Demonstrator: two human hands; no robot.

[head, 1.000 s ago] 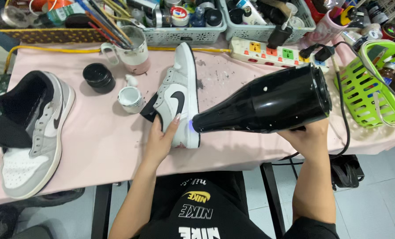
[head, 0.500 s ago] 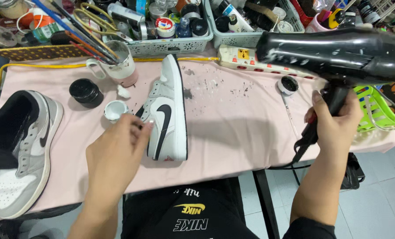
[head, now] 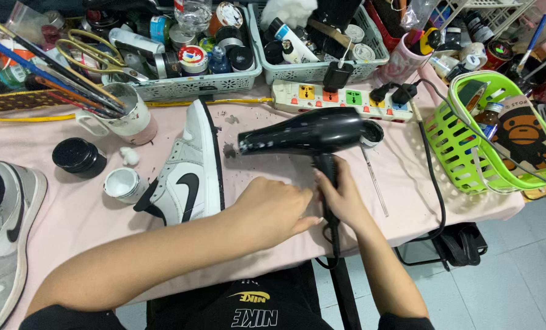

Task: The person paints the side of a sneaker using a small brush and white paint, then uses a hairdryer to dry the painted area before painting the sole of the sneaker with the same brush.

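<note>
Right hand (head: pixel 346 198) grips black hair dryer (head: pixel 303 131); left hand (head: pixel 273 208), loosely curled, touches its handle

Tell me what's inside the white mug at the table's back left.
The white mug holds a bundle of long paintbrushes leaning out to the left. Their tips and any liquid inside are hidden by its rim.

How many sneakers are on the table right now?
2. A white sneaker with black trim lies mid-table, left of the hair dryer. A grey sneaker lies at the far left edge, partly cut off by the frame. Others may be out of view.
</note>
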